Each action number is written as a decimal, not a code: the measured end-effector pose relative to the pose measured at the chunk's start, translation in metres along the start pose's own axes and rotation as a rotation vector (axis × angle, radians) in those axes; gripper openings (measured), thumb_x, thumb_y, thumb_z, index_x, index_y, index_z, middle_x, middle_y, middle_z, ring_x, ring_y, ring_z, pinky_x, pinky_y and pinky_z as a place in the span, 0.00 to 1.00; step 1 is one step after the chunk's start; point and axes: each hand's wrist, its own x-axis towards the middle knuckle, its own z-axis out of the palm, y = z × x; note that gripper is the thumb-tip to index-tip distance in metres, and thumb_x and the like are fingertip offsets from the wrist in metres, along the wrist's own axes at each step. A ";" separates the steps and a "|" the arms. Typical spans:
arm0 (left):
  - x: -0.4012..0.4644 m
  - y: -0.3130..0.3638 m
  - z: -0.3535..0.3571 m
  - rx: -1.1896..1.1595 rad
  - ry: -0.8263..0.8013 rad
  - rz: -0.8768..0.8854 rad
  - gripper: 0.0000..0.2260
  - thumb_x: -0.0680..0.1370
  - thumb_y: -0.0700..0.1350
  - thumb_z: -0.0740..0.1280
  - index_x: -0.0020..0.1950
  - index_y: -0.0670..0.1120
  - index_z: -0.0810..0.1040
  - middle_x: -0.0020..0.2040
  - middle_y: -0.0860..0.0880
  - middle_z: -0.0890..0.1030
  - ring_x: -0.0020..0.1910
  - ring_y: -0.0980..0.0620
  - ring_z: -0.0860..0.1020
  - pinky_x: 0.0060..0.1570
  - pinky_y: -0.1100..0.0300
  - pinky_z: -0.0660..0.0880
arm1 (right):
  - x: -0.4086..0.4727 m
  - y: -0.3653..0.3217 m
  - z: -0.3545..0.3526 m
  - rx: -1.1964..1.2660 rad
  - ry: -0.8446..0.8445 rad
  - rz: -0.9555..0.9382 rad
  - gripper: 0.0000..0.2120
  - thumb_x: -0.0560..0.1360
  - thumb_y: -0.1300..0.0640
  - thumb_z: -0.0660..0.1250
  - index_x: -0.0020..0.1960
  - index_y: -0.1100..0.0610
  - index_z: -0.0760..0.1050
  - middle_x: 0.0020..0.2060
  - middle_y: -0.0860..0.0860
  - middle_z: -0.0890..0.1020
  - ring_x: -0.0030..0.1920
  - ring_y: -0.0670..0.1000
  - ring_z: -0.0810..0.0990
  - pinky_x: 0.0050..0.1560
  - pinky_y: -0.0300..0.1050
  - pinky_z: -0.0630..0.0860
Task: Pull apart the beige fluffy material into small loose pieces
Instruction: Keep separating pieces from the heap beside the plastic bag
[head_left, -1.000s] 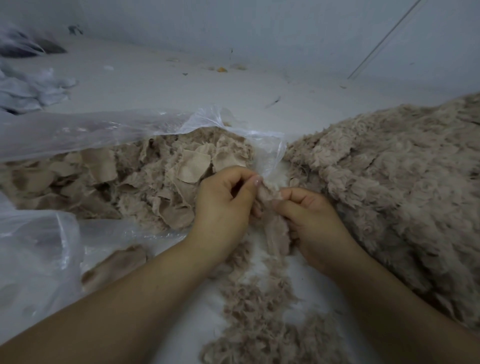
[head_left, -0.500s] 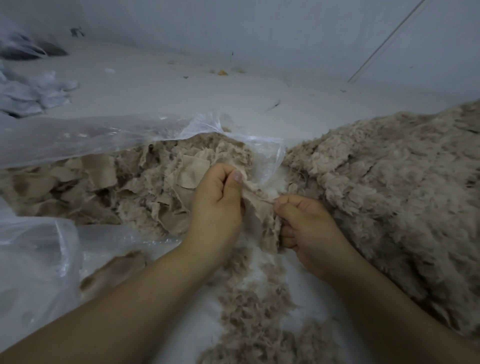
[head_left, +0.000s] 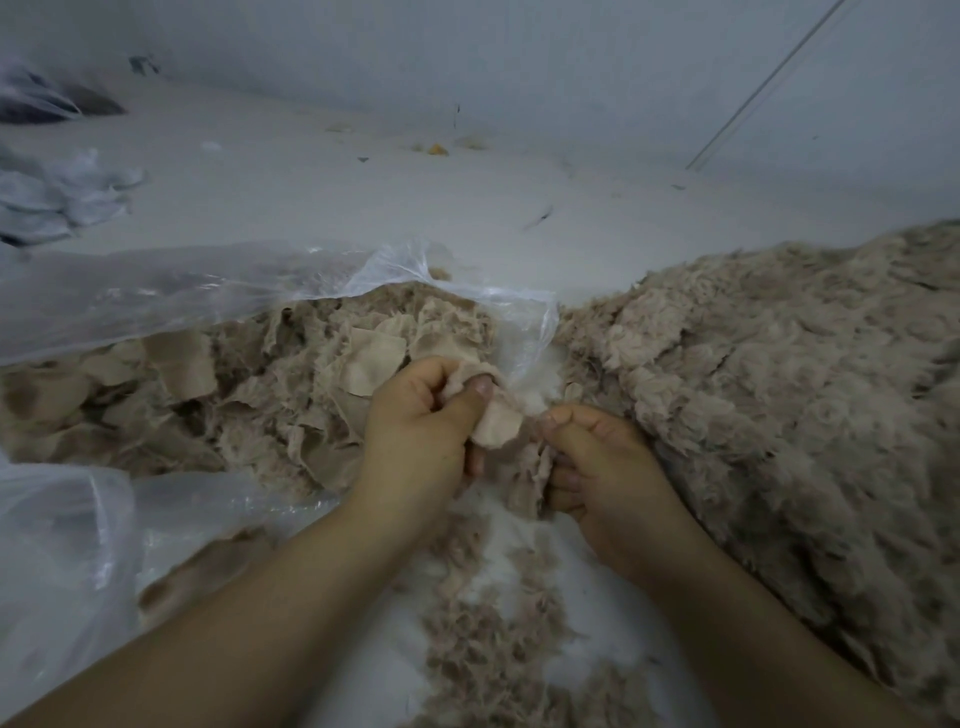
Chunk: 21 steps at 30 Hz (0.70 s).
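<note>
A small beige fluffy scrap with a smooth backing is stretched between both hands at the centre. My left hand pinches its upper end between thumb and fingers. My right hand grips the lower, furry end, fingers curled round it. A big heap of beige fluffy material lies on the right. Torn loose fluff is strewn on the white surface below the hands.
A clear plastic bag on the left holds several torn beige pieces. More plastic bunches at the lower left. White rags lie at the far left. A wall closes off the back.
The hands have drawn slightly apart while pulling on the scrap, and the left thumb now presses on a torn flap of backing. Both hands sit a little lower in view.
</note>
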 end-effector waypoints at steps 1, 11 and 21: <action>0.000 0.000 0.000 -0.033 -0.002 -0.018 0.12 0.81 0.42 0.64 0.37 0.43 0.75 0.26 0.42 0.71 0.20 0.49 0.67 0.20 0.62 0.63 | 0.000 0.000 0.000 0.008 0.002 0.002 0.20 0.80 0.65 0.58 0.32 0.55 0.76 0.21 0.47 0.67 0.20 0.42 0.61 0.20 0.33 0.61; -0.007 -0.003 -0.003 -0.163 0.006 -0.112 0.15 0.83 0.46 0.61 0.40 0.38 0.69 0.29 0.42 0.67 0.21 0.48 0.68 0.21 0.63 0.63 | -0.002 -0.013 0.002 0.160 0.139 0.124 0.16 0.78 0.69 0.54 0.34 0.60 0.69 0.18 0.46 0.64 0.17 0.41 0.59 0.18 0.31 0.55; -0.014 0.002 -0.008 -0.161 -0.008 -0.118 0.15 0.82 0.48 0.62 0.39 0.41 0.74 0.28 0.41 0.70 0.20 0.49 0.67 0.20 0.65 0.61 | -0.008 -0.016 0.003 0.306 0.193 0.124 0.16 0.80 0.65 0.55 0.34 0.57 0.69 0.19 0.44 0.63 0.17 0.41 0.57 0.16 0.32 0.56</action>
